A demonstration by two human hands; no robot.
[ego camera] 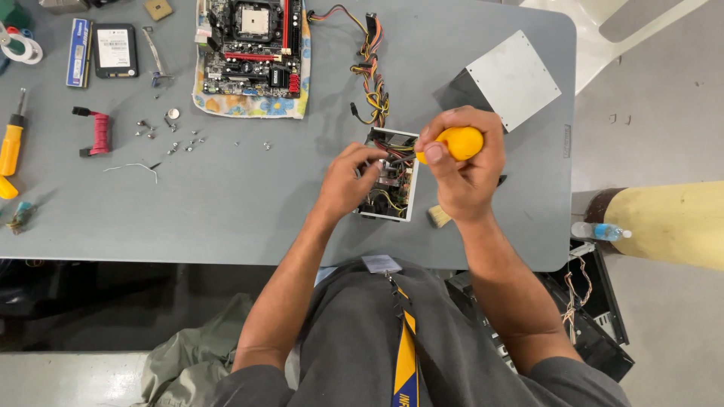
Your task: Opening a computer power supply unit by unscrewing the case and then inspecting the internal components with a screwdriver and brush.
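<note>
Open power supply unit (390, 178), cover off, sits on the grey desk (249, 203) near its front edge, right of centre; coloured wires and board parts visible inside. Left hand (348, 179) rests on the unit's left edge, fingers curled into the open housing, touching the internals; grip bent but whether it pinches anything cannot be told. Right hand (461, 162) above the unit's right side, grip clamped around the yellow handle of a screwdriver (451, 144); shaft hidden behind the hand, tip not visible. Small brush (438, 217) lies just beside the unit's lower right corner, partly under the right wrist. Bundle of yellow, red and black cables (371, 64) runs from the unit's top edge toward the back of the desk. Grey metal cover (511, 78) lies tilted at the back right, apart from the unit. Motherboard (253, 47) on a flowered cloth (249, 105) at back centre. Loose screws (170, 136) scattered left of centre, with a red-wrapped tool (96, 133) near them. Second yellow-handled screwdriver (10, 147) at far left edge. Drive (115, 50) and memory stick (78, 53) at back left. Plastic bottle (599, 231) off the desk, to the right.
</note>
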